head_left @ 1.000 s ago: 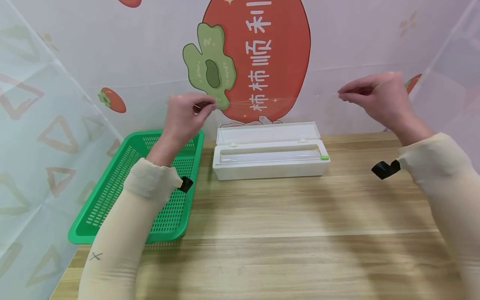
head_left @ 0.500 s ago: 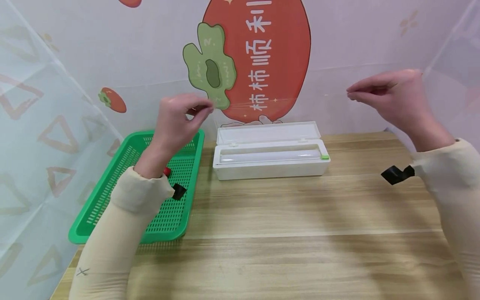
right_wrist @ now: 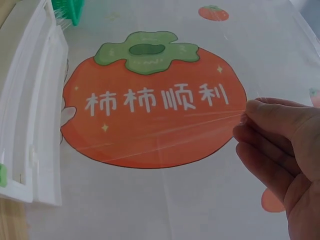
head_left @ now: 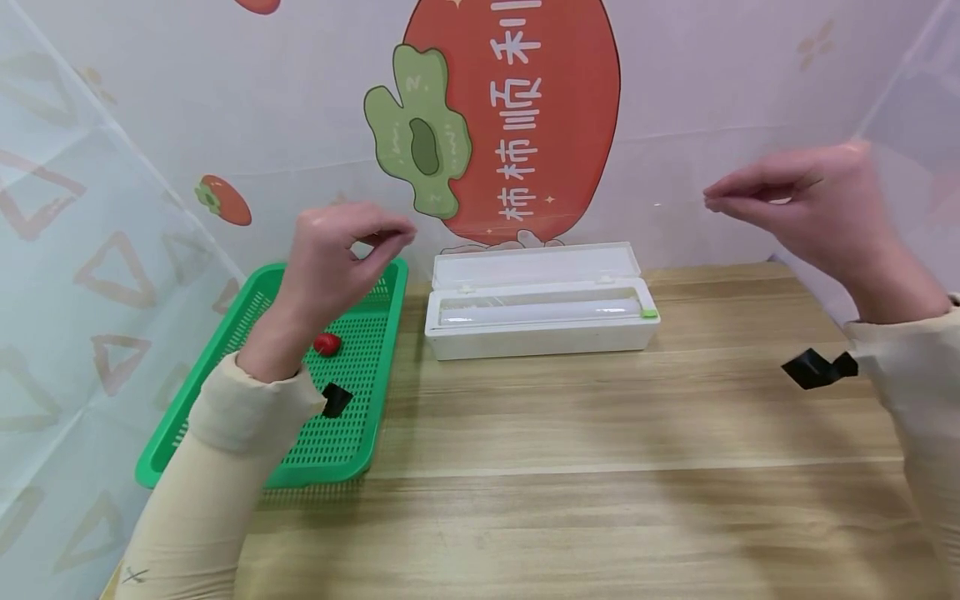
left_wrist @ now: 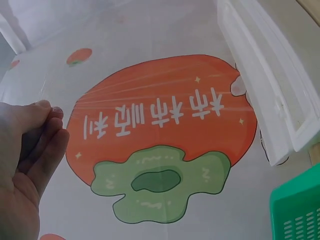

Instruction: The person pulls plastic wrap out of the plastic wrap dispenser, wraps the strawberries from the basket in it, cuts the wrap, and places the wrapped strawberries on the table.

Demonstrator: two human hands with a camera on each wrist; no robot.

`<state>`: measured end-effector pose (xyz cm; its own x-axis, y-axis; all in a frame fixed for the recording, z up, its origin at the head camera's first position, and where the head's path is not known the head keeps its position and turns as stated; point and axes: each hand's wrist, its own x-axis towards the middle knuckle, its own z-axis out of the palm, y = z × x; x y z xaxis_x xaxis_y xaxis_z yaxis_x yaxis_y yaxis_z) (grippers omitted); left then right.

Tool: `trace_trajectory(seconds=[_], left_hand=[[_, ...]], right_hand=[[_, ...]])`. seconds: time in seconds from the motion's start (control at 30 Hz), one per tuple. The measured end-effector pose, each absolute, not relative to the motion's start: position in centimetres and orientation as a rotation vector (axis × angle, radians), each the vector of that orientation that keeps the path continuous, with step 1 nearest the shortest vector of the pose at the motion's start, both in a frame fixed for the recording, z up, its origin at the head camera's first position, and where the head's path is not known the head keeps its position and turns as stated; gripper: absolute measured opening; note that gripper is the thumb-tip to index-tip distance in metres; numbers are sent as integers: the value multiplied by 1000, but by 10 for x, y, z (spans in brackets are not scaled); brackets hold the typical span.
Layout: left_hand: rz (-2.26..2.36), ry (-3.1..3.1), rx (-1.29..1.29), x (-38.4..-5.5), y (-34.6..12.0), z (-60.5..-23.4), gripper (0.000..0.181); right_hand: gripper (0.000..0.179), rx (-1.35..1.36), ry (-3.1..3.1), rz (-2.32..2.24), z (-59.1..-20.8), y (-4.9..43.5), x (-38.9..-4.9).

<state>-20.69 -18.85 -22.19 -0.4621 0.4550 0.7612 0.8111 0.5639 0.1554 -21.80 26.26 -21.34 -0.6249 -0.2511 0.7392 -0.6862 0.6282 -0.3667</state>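
Note:
A sheet of clear plastic wrap [right_wrist: 210, 121] is stretched between my two hands, its creases catching light in both wrist views. My left hand [head_left: 333, 267] pinches one side of it between thumb and fingertips, above the green basket. Far to the right, my right hand [head_left: 821, 212] pinches the other side, raised over the table. Behind and below the wrap stands a white wrap dispenser box [head_left: 540, 340] with its lid [head_left: 525, 267] tipped back. A roll of wrap [head_left: 536, 313] lies inside. In the head view the sheet is almost invisible.
The green basket [head_left: 382, 375] stands on the left of the wooden table [head_left: 562, 467], with a red round item [head_left: 327, 344] in it, possibly a strawberry. A green slider [head_left: 649, 314] sits at the box's right end. A printed sheet [head_left: 697, 83] covers the wall behind.
My hands have moved farther apart, the left one leftward and slightly down, the right one rightward. The red item in the basket has come into view beside my left wrist.

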Motion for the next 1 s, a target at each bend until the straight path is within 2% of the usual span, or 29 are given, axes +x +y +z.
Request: trace_trajectory(seconds=[0.2,0.33,0.43,0.5,0.6,0.67,0.8,0.83,0.9,1.0], left_hand=[[-632,-2120,-1065,-196,-192,-223,10],[-619,-2125,-1092,-190,-193,-225,12],[-626,-2138,-1112,-185,-194,-226,11],[-633,-2144,-1124,-182,-195,-226,11],[-640,-2143,-1145,-177,-196,-228,13],[-640,-2144,-1163,-174,-198,-229,14],[-637,-2153,-1209,-166,-199,-234,22],[-641,-2157,-1227,-164,-198,-235,25],[-642,-2167,-1266,-160,-198,-238,28],[-652,-2192,-1329,-155,-198,-241,32]], right_hand=[[22,880,-2144,770,-212,263,-205],[4,1002,-2096,802,-212,262,-195],[28,1090,-2045,832,-212,261,-190],[36,1123,-2027,826,-213,261,-187],[34,1168,-2030,814,-215,263,-185],[26,1195,-2038,812,-217,265,-184],[31,1249,-2052,784,-221,269,-183],[25,1264,-2062,783,-223,271,-181],[34,1285,-2092,763,-226,275,-179],[31,1345,-2119,809,-233,278,-175]])
